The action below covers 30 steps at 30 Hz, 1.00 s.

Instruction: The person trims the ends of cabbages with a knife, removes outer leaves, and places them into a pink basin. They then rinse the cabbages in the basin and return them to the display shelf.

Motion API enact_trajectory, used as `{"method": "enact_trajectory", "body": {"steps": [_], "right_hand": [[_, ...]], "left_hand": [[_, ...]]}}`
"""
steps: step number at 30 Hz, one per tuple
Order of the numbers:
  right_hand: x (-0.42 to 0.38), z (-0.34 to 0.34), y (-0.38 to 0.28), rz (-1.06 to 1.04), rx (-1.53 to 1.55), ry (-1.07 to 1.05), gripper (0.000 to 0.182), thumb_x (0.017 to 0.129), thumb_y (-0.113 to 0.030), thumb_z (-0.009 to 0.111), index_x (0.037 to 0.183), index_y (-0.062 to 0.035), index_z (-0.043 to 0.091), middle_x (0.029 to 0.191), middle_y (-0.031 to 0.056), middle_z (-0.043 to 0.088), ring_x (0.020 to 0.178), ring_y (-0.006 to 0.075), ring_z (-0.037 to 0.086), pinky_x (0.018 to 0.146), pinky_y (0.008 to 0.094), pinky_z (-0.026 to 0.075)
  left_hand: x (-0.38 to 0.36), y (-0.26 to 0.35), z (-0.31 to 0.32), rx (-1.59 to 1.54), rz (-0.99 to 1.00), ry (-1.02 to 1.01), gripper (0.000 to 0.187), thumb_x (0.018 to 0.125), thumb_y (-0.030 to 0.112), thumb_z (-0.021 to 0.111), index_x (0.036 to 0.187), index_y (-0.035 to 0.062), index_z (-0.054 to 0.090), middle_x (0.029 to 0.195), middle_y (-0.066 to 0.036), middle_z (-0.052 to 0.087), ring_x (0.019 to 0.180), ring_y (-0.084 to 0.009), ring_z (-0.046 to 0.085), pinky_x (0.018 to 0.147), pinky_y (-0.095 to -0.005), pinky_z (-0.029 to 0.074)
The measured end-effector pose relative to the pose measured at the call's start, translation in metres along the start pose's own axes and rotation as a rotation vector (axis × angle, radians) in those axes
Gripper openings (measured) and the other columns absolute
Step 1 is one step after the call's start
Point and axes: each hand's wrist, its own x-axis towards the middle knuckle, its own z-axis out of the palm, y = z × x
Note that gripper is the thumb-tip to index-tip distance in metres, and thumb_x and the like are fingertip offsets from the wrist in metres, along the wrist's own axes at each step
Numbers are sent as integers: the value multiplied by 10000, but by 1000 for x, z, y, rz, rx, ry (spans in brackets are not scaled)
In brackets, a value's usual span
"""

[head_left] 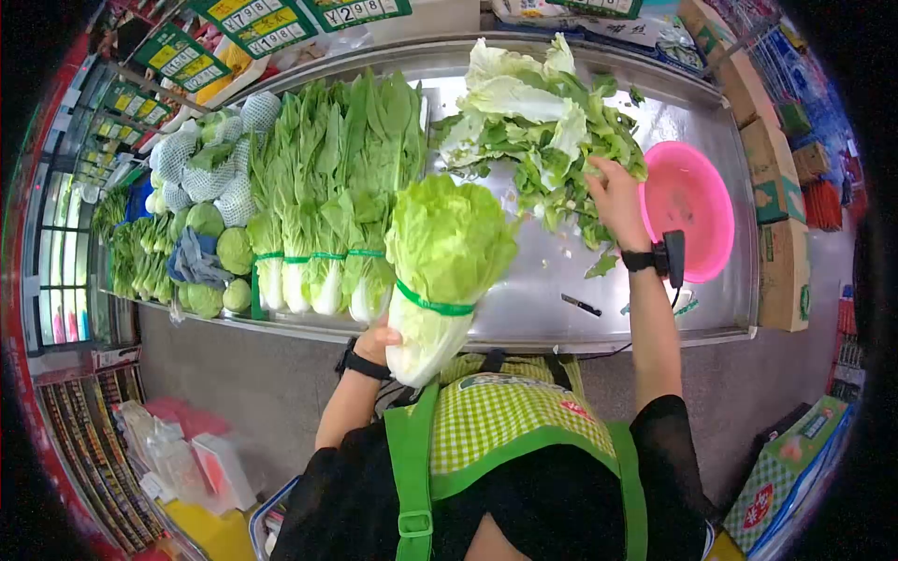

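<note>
My left hand is closed around the white base of a head of Chinese cabbage, which stands tilted in front of my apron. A green tape band circles its middle. My right hand reaches over a pile of loose leaves on the metal counter. Its fingers are bent and apart from the thumb at the pile's edge, with nothing clearly held. Left of the cabbage lie more banded Chinese cabbages.
A pink basin stands at the counter's right, and a small dark-handled knife lies near the front edge. Long leafy greens, net-wrapped produce and round cabbages fill the left. Cardboard boxes are beyond the right end.
</note>
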Motion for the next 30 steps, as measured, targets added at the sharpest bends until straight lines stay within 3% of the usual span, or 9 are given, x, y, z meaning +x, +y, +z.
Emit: {"method": "enact_trajectory", "body": {"steps": [2,10,12,15,18,22,23,27,30], "right_hand": [[3,-13,-39,316,636,-180,231,792,-115,607,1001,-16,609,896,124,617,765,215,595,658,294,479],[25,-44,-133,-334,692,-153,136,766,-55,629,898,-34,648,823,55,621,699,120,540,588,228,411],[23,-33,-127,-87,808,-283,118,767,-68,636,874,-20,637,772,28,605,648,88,506,559,220,387],[31,-12,-101,487,1008,28,120,781,-73,632,881,-7,626,673,-18,551,621,41,464,545,202,364],[30,15,-32,381,535,162,340,726,-59,628,1053,12,566,1029,154,565,822,208,577,722,298,457],[-15,43,33,426,26,-135,559,718,-161,657,1215,-10,450,1247,280,389,1175,407,349,975,440,315],[-25,49,40,308,-74,-26,452,748,-154,635,1152,3,508,1150,244,500,1035,338,503,875,394,412],[-36,40,-2,393,445,-61,189,827,-84,563,987,4,612,820,54,642,675,113,593,603,218,454],[-49,33,-42,350,666,-95,197,808,-88,573,991,-31,618,772,79,625,672,122,583,605,240,457]], "left_hand": [[1,3,5,-4,-5,14,859,578,210,694,1317,16,302,1238,-163,474,1105,-286,506,944,-385,418],[13,1,9,-25,-123,64,864,561,211,698,1308,4,315,1220,-158,495,1089,-282,520,956,-393,406],[15,-2,13,5,-148,79,859,586,256,682,1320,17,307,1248,-168,470,1112,-299,499,970,-407,389],[17,-14,16,-200,15,120,877,655,453,627,1353,56,274,1315,-191,388,1169,-353,430,988,-448,354],[20,-15,8,-344,25,21,858,699,532,547,1356,57,270,1308,-199,392,1152,-362,441,965,-459,372],[24,-11,-4,-364,2,-138,848,739,630,407,1339,40,293,1232,-224,454,987,-391,539,743,-501,496],[28,-5,5,-202,-43,89,947,658,711,446,1313,40,315,1074,-211,484,709,-310,507,605,-434,500],[37,-3,29,-606,-59,46,794,739,598,397,1293,30,364,1085,-255,527,801,-386,591,637,-483,518],[50,-1,23,-531,-52,20,773,751,585,393,1294,35,364,1105,-257,520,819,-378,595,658,-482,520]]}}
